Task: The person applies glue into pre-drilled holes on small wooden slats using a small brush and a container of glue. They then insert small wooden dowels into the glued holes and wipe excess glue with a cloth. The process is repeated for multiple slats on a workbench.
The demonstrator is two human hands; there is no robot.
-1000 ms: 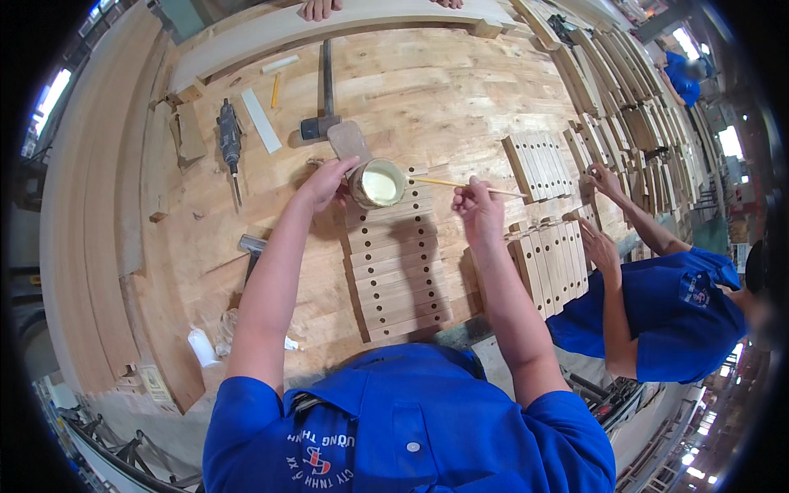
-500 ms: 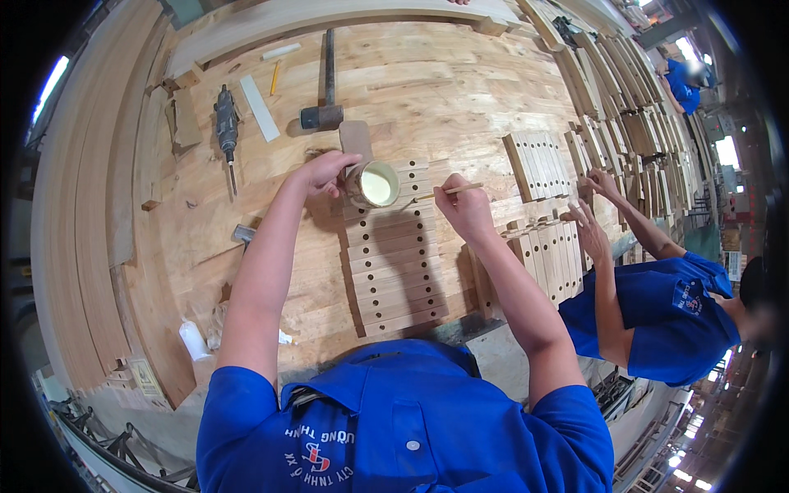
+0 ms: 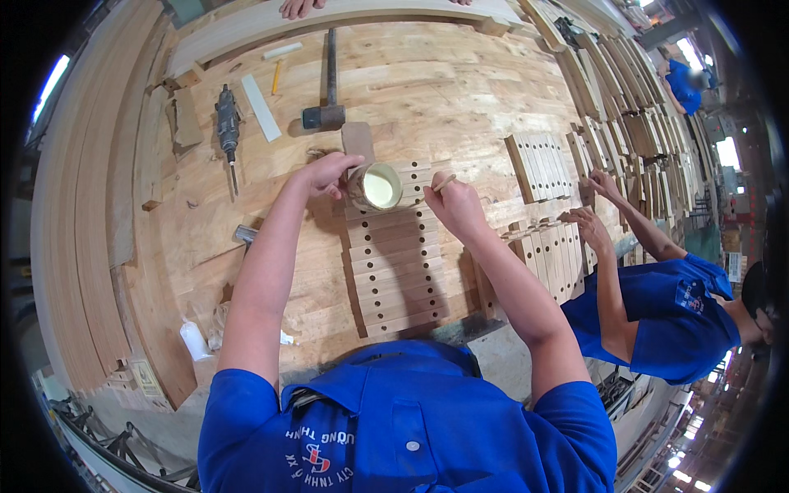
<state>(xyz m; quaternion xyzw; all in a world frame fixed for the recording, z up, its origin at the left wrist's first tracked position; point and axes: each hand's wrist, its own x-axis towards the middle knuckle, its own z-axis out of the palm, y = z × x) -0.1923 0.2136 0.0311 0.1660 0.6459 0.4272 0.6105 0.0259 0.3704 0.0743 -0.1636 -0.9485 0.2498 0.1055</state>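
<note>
My left hand [image 3: 329, 174] is closed round the side of a cup [image 3: 358, 191] of creamy, pale yellow liquid [image 3: 378, 190]. The cup is above a row of wooden slats [image 3: 397, 271] lying side by side, each with a dark round hole near either end. To the right of the cup, my right hand [image 3: 458, 209] pinches a thin wooden stick [image 3: 445, 183] over the slats' right ends. Its lower tip is hard to make out beside my fingers. A brown flat piece [image 3: 357, 141] lies just beyond the cup.
A mallet [image 3: 330, 82], a power screwdriver [image 3: 228, 127], a white strip [image 3: 260, 108] and a pencil [image 3: 276, 76] lie beyond my left hand. Drilled slats [image 3: 538, 167] stand at right, where a co-worker's hands [image 3: 592, 230] work. Another person's hand [image 3: 302, 8] rests on the far board [image 3: 362, 18].
My right hand has shifted slightly left, and the stick in it now tilts more steeply. Another person's hand has appeared at the far board. The co-worker's nearer hand has moved slightly.
</note>
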